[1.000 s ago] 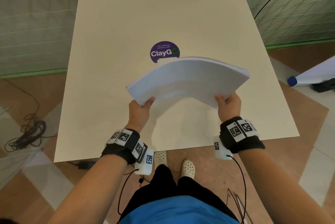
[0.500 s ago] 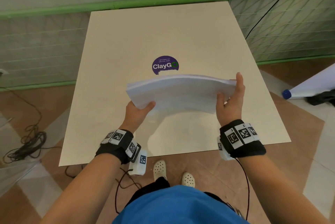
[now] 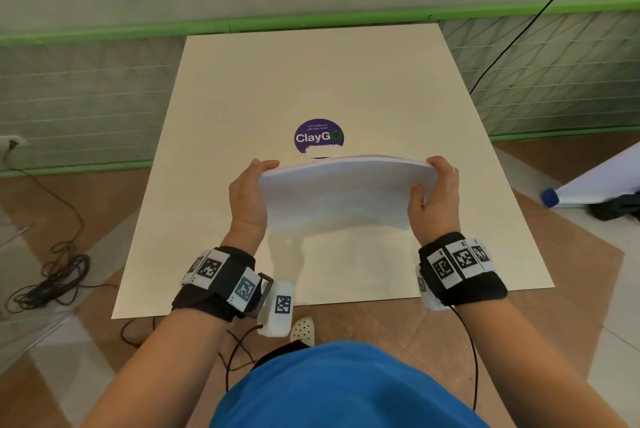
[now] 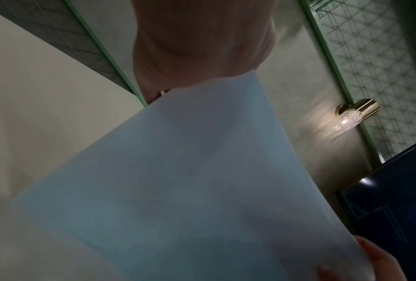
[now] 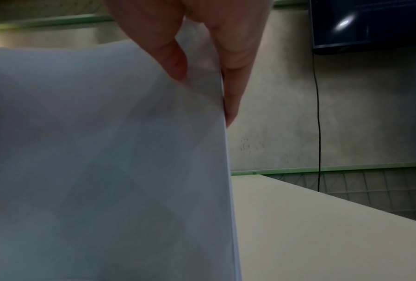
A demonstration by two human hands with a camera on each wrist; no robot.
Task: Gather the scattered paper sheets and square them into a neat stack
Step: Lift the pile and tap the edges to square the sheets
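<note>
While the paper stack (image 3: pixel 341 192) hides their fingertips, left hand (image 3: pixel 247 199) and right hand (image 3: pixel 437 200) grip its ends.

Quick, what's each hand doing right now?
Left hand: grips the left edge of the paper stack.
Right hand: grips the stack's right edge.

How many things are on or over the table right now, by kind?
Paper stack, held above the table: 1
Hands gripping it, left hand and right hand: 2
Round purple sticker on the tabletop: 1
Total: 4
</note>
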